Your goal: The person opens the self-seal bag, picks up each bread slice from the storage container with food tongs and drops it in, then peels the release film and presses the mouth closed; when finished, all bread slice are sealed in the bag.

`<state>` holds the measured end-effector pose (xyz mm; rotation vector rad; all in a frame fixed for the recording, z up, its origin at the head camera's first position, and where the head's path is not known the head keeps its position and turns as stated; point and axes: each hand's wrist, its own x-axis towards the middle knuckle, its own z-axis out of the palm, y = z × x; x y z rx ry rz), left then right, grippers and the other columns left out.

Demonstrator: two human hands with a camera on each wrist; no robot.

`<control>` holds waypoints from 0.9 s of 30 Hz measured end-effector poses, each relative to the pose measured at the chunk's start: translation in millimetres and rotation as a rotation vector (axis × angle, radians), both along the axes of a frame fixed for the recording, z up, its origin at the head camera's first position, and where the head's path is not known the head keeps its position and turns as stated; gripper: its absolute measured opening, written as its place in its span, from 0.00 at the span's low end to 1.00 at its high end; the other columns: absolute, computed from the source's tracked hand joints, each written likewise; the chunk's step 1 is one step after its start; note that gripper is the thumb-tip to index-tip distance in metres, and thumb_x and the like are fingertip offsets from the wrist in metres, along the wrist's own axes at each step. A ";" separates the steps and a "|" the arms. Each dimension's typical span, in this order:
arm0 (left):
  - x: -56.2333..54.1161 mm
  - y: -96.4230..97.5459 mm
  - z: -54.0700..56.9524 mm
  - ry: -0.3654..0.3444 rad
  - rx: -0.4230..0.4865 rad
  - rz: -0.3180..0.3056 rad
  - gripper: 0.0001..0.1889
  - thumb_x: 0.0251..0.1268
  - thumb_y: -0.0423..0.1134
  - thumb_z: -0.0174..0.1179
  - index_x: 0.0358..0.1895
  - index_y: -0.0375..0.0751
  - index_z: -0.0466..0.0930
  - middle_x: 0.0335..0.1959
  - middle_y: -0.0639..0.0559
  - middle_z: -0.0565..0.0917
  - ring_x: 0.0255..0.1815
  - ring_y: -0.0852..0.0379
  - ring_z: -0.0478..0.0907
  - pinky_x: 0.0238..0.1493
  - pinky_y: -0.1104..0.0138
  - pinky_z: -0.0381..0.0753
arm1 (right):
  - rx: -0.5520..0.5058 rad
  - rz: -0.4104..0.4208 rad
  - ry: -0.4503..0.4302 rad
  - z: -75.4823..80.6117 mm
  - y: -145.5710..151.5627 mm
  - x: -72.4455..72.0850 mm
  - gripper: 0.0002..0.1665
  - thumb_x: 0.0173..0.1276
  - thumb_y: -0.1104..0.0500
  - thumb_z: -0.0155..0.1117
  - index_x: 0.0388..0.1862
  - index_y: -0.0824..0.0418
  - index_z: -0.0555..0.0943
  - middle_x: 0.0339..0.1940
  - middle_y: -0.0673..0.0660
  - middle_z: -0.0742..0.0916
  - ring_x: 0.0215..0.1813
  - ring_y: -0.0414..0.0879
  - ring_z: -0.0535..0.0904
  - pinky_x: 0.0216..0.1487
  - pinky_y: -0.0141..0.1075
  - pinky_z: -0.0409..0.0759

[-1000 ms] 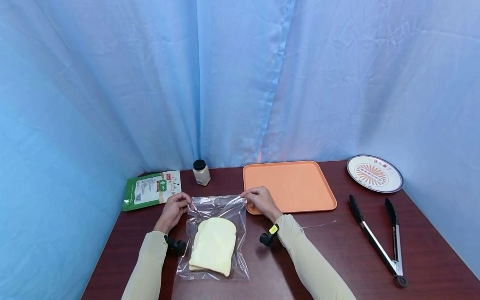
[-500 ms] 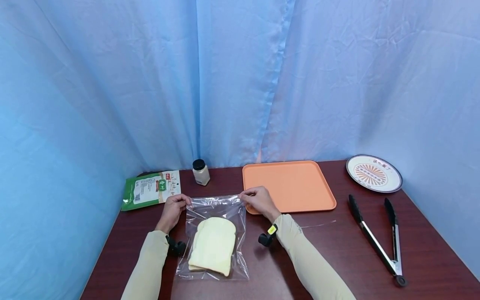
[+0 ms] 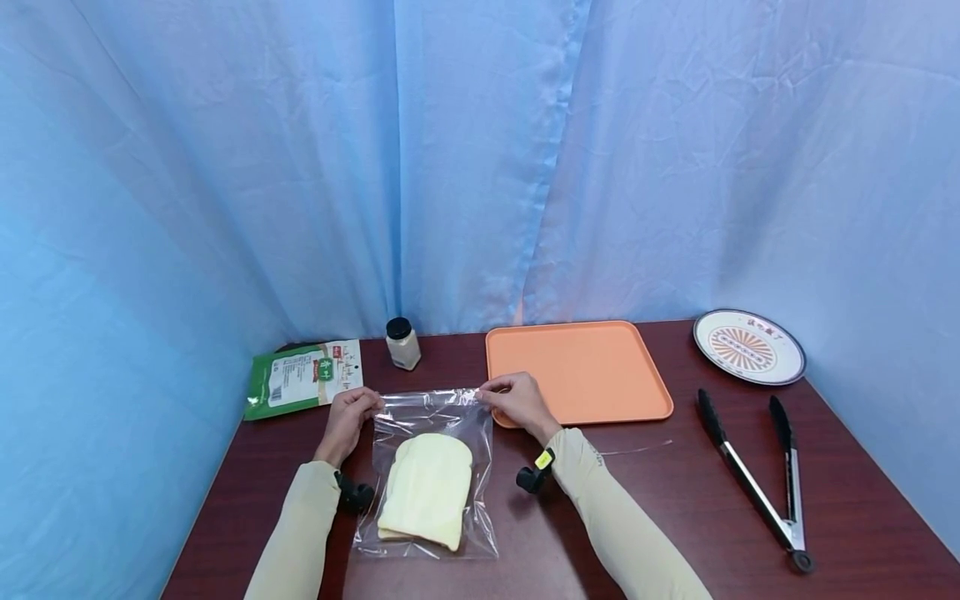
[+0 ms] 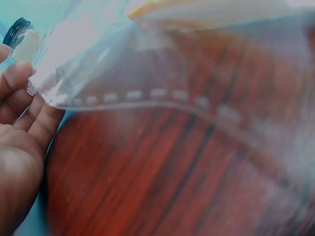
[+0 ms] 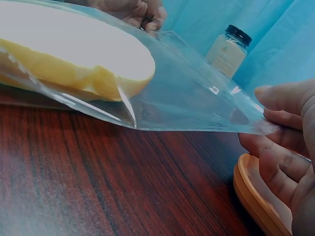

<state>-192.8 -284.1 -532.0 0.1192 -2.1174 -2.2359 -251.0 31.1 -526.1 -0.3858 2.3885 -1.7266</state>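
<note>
A clear plastic bag [image 3: 480,500] lies in front of the person with slices of bread [image 3: 427,492] stacked inside it. The left hand [image 3: 350,421] pinches the bag's far left corner. At the far right corner the right hand [image 3: 522,404] pinches the film between thumb and fingers. Between both hands the bag's top edge is stretched taut. In the right wrist view the bread [image 5: 74,44] shows through the film, and the fingers [image 5: 283,98] grip the bag's corner. The left wrist view shows the left hand [image 4: 24,128] holding the other corner.
Behind the right hand lies an orange tray [image 3: 585,375]. A black-lidded jar [image 3: 405,348] and a green and white packet [image 3: 300,379] stand at the back left. Metal tongs [image 3: 757,492] with black tips lie spread at the right, near a patterned plate [image 3: 750,347]. Curtains border the table.
The left hand has turned slightly at its corner, and the bag's top edge looks a little straighter. Both hands keep their grip, and the bread stays in place.
</note>
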 end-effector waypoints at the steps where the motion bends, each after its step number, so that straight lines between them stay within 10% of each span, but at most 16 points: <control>1: -0.6 0.4 -0.4 -0.016 -0.018 0.019 0.13 0.71 0.29 0.55 0.26 0.33 0.81 0.26 0.53 0.84 0.32 0.63 0.81 0.38 0.72 0.82 | 0.004 0.000 0.001 0.2 0.0 0.1 0.09 0.61 0.54 0.75 0.37 0.58 0.91 0.29 0.56 0.92 0.26 0.42 0.86 0.33 0.33 0.83; 27: -0.2 -1.2 -4.3 -0.059 -0.053 0.067 0.15 0.59 0.22 0.65 0.33 0.39 0.67 0.23 0.63 0.83 0.26 0.68 0.80 0.31 0.74 0.81 | 0.074 -0.016 0.108 -0.2 2.6 -0.7 0.06 0.59 0.64 0.75 0.36 0.58 0.90 0.33 0.56 0.92 0.31 0.38 0.84 0.35 0.31 0.81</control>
